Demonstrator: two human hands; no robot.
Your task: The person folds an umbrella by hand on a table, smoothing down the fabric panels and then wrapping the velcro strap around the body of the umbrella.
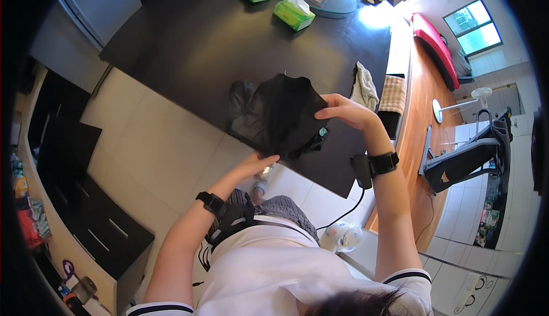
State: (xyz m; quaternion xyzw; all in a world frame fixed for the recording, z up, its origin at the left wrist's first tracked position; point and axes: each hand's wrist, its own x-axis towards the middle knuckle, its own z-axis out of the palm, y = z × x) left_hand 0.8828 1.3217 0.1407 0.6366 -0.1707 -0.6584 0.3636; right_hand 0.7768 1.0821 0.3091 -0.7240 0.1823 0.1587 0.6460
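Note:
Loose black fabric with a scalloped edge, which looks like the canopy of a folding umbrella (286,110), is spread at the table's near edge. My right hand (345,110) pinches its right side between thumb and fingers. At its lower edge my left hand (260,163) is closed on the fabric, with the thumb showing and the other fingers partly hidden. Part of the cloth lies bunched and glossy on the left. A small teal spot shows in the folds below my right hand. Any shaft or handle is hidden.
Two green tissue boxes (294,13) stand toward the back of the dark table (189,36). A grey cloth (364,87) lies at its right edge, beside a checked towel (393,94). A black cable (349,210) hangs from my right wrist band. Dark drawers (108,224) stand at left.

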